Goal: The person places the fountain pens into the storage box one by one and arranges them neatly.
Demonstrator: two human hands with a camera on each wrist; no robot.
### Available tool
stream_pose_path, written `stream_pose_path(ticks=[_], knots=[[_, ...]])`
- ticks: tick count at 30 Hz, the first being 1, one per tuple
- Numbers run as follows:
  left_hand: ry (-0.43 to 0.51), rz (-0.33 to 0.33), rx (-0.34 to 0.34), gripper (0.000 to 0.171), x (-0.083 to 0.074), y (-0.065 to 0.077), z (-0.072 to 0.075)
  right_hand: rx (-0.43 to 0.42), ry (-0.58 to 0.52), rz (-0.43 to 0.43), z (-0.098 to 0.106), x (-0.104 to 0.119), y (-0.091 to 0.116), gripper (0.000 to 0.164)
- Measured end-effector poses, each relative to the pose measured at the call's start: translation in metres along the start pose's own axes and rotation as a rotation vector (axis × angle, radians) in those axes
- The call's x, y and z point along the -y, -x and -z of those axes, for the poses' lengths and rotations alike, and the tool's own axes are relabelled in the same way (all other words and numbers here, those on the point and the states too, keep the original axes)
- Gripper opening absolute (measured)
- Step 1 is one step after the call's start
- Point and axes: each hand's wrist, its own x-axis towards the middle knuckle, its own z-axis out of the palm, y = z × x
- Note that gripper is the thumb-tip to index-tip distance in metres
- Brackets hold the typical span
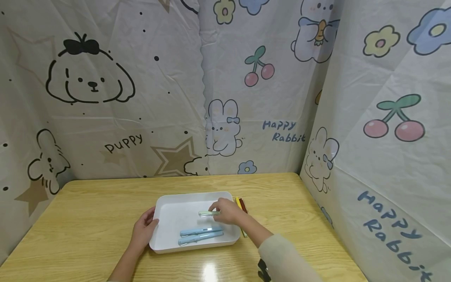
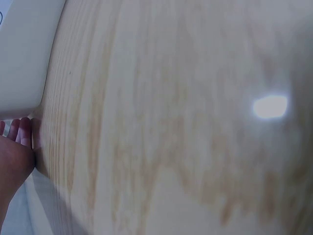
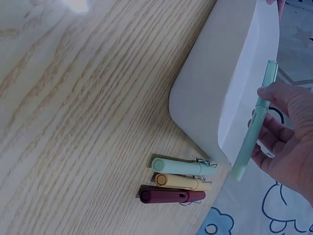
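A white tray (image 1: 172,215) sits on the wooden table. My left hand (image 1: 142,229) holds its left edge, thumb at the rim; in the left wrist view, the fingers (image 2: 22,131) show beside the tray's corner. Over the right part of the tray, my right hand (image 1: 227,211) pinches a light green pen (image 3: 253,129) between thumb and fingers. Inside the tray, two light blue pens (image 1: 201,237) lie side by side near the front wall. Whether the green pen touches the tray floor, I cannot tell.
On the table (image 1: 105,211), right of the tray, lie another light green pen (image 3: 178,166), a yellow pen (image 3: 171,181) and a dark red pen (image 3: 164,196) in a row. A printed cloth (image 1: 169,78) hangs behind and at both sides of the table.
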Motion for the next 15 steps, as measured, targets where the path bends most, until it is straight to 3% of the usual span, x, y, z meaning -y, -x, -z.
stream_pose_path(ticks=[15], knots=[[-0.002,-0.002,0.001,0.048,-0.0009,0.0007,0.0005,0.015,0.004,0.025,-0.005,0.0101,-0.0015,0.024]])
